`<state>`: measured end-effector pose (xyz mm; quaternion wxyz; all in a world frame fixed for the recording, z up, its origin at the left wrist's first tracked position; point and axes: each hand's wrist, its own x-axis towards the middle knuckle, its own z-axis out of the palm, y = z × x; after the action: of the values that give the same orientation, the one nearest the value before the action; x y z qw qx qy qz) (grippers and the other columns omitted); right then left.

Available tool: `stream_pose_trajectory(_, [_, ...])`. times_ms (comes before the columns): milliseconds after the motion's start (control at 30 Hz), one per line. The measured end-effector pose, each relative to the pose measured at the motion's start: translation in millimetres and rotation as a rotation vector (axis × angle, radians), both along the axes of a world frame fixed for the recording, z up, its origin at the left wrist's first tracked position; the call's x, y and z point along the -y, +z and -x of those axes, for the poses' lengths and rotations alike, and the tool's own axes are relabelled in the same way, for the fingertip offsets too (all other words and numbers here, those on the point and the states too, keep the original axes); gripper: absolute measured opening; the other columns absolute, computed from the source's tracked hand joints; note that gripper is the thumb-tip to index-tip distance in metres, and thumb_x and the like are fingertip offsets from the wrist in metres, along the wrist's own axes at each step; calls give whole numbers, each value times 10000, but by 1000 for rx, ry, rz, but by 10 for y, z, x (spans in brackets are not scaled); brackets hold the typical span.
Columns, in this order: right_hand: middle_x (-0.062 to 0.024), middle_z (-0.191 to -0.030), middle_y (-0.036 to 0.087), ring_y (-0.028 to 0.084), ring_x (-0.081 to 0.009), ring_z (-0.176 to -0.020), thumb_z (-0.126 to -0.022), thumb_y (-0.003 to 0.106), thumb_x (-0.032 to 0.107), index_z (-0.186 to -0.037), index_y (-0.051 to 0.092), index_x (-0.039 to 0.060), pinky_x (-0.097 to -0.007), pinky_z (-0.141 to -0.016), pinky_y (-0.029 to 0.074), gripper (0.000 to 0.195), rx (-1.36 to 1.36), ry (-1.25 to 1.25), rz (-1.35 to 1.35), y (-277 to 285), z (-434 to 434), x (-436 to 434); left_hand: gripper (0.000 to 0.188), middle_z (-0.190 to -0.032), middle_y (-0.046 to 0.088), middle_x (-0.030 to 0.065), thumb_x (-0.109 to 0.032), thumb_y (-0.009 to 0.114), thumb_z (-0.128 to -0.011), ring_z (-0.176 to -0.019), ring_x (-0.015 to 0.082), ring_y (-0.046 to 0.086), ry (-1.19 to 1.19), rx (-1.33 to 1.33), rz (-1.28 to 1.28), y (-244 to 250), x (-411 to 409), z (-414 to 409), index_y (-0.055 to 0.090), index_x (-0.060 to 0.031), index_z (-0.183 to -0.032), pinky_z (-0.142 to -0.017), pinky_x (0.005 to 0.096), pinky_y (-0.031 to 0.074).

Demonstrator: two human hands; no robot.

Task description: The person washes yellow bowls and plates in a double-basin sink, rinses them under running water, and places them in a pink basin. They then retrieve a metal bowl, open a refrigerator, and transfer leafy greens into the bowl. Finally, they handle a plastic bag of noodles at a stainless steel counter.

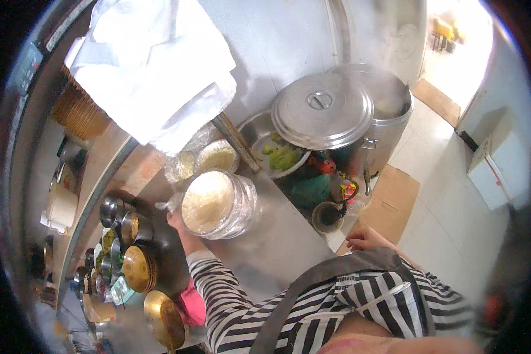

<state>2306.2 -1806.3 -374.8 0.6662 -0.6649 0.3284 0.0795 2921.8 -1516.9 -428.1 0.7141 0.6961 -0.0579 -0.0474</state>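
Observation:
My left hand [175, 220] is at the left side of a round stack wrapped in clear plastic film [243, 205], gripping its upper edge; most of the fingers are hidden. Pale, flat contents [207, 201] fill the top of this stack. Right behind it stand more film-covered round containers [217, 157] with similar pale contents. The stack is over a grey metal worktop [287, 217]. My right hand [367, 239] hangs beyond the worktop's right edge, loosely curled with nothing visible in it.
A large steel lid [322, 110] lies between a steaming stockpot [391, 119] and a basin [248, 128] of green leaves. A gas hose [353, 190] runs below. Yellow bowls [137, 270] and steel containers [110, 212] stand at left. A white cloth or sheet [159, 66] hangs upper left.

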Motion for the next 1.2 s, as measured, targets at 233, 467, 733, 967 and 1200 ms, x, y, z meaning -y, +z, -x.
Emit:
stream_pose_trajectory(233, [-85,-847,669,623,-127,-740,-844,603,164,-1026,609,-50,-272,-679,507,281,88,-52,-42,-22,420,381,403,-1032,583,156,101,589,-706,-893,255,586,657,165,529,1300,-59,1701,517,47,-1099,-778,400,513])
stream_pose_trajectory(467, [-109,-981,627,585,-233,-956,-817,570,-11,-1055,598,12,-334,-844,463,241,864,374,485,1201,-523,480,524,-1102,533,101,65,618,-687,-988,208,541,251,385,285,1851,481,3573,456,-18,-1179,-826,355,482])
stream_pose_trajectory(733, [-190,-1161,496,470,-363,-1085,-754,632,142,-1219,436,-13,-394,-936,382,527,974,532,647,1336,-970,11,329,-1039,552,70,-108,597,-836,-944,130,510,-159,147,-100,1671,1211,4991,494,1,-1129,-819,292,434])
stream_pose_trajectory(967, [-204,-980,558,552,-373,-912,-725,475,39,-1072,520,-11,-401,-803,448,354,667,335,396,800,-289,361,832,-1226,455,110,-28,730,-620,-1106,209,482,-393,146,138,1488,1754,5776,290,-29,-1326,-951,356,399])
stream_pose_trajectory(1200, [-168,-929,544,560,-339,-867,-714,555,70,-1008,513,31,-389,-774,454,300,768,172,725,888,359,1103,554,-1048,573,83,60,719,-669,-940,155,572,-12,-110,216,1368,2523,6383,475,8,-1163,-812,288,492])
